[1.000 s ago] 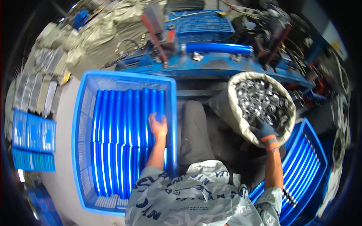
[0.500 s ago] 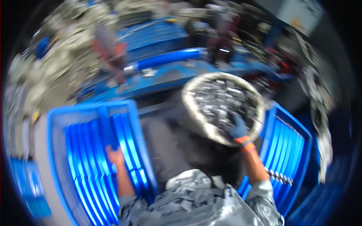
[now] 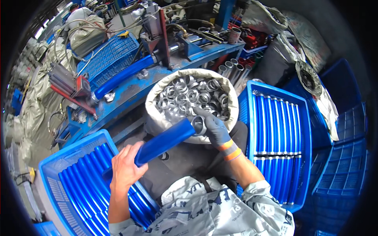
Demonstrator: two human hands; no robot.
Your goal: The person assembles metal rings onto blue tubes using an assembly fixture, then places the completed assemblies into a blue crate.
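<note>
My left hand (image 3: 126, 163), bare, is wrapped round a blue metal tube (image 3: 167, 141) that slants up to the right above my lap. In a dark glove with an orange-striped cuff, my right hand (image 3: 213, 128) grips a silver metal ring (image 3: 199, 125) at the tube's upper right end. Ring and tube end meet or nearly touch; I cannot tell whether one is inside the other. Just beyond, a white fabric sack (image 3: 152, 112) with a rolled rim holds many loose silver rings (image 3: 181, 96).
Blue crates flank me: the left crate (image 3: 49, 163) holds plain blue tubes, the right crate (image 3: 307, 157) tubes with silver ends. Ahead stands a blue workbench (image 3: 136, 88) with a clamped blue tube (image 3: 126, 76). Stacked crates (image 3: 341, 165) rise at far right. Another person (image 3: 78, 17) is at upper left.
My left hand has come out of the left crate with a blue tube. My right hand has left the sack's inside with a silver ring and meets the tube's end. The view has turned.
</note>
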